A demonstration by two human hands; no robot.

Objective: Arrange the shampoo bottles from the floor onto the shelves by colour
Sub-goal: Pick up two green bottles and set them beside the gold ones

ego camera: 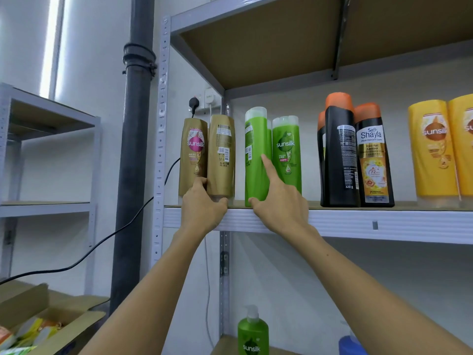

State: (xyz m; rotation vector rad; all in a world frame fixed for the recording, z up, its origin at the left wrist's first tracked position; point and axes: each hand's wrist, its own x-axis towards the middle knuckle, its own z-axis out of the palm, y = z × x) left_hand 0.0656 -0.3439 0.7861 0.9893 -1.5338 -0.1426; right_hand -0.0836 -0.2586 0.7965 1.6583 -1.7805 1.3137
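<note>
Bottles stand in colour groups on the grey metal shelf (332, 221). Two gold Sunsilk bottles (221, 155) are at its left end, and my left hand (202, 208) grips the base of the right one, thumb and fingers around it. To their right stand green Sunsilk bottles (286, 152). My right hand (279, 201) rests on the nearest green bottle (253, 155), index finger stretched up its side and thumb at its base. Further right are black bottles with orange caps (337, 155) and yellow Sunsilk bottles (432, 149).
A green pump bottle (253, 334) and a blue container (352, 345) sit on the lower shelf. An open cardboard box (64, 326) with packets lies at bottom left. A dark pipe (135, 149), a black cable (107, 237), a wall socket (204, 99) and a second rack (46, 206) stand to the left.
</note>
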